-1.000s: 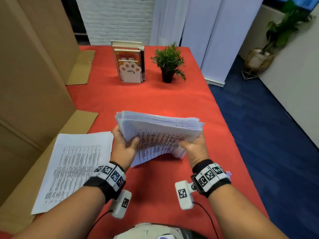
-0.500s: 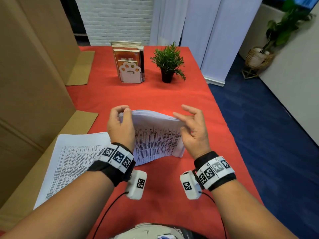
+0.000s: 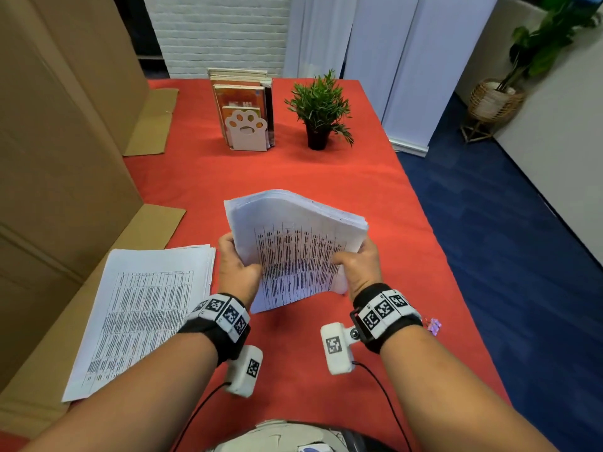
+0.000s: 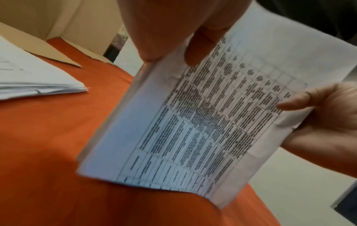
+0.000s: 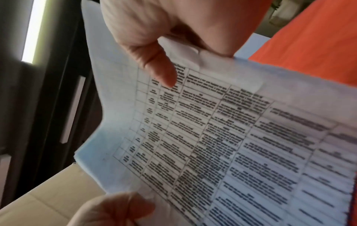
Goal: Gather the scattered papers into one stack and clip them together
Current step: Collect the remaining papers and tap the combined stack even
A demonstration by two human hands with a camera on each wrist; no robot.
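A thick stack of printed papers (image 3: 293,243) stands tilted on its lower edge on the red table (image 3: 326,171), held between both hands. My left hand (image 3: 236,270) grips its left side, thumb on the printed front. My right hand (image 3: 357,265) grips the right side the same way. The left wrist view shows the stack of papers (image 4: 193,130) with my left thumb (image 4: 201,50) on the front sheet. In the right wrist view my right thumb (image 5: 160,71) presses on the papers (image 5: 222,137). A second pile of papers (image 3: 143,311) lies flat at the left. A small purple clip (image 3: 434,325) lies by my right wrist.
A paw-shaped bookend with books (image 3: 244,122) and a small potted plant (image 3: 318,112) stand at the table's far end. Large cardboard sheets (image 3: 58,158) lean along the left side. The table's right edge drops to blue carpet (image 3: 505,239).
Half a second ago both hands pressed the top edge of the upright stack with loose fingers; now they grip its sides with thumbs on the front. The stack leans back more.
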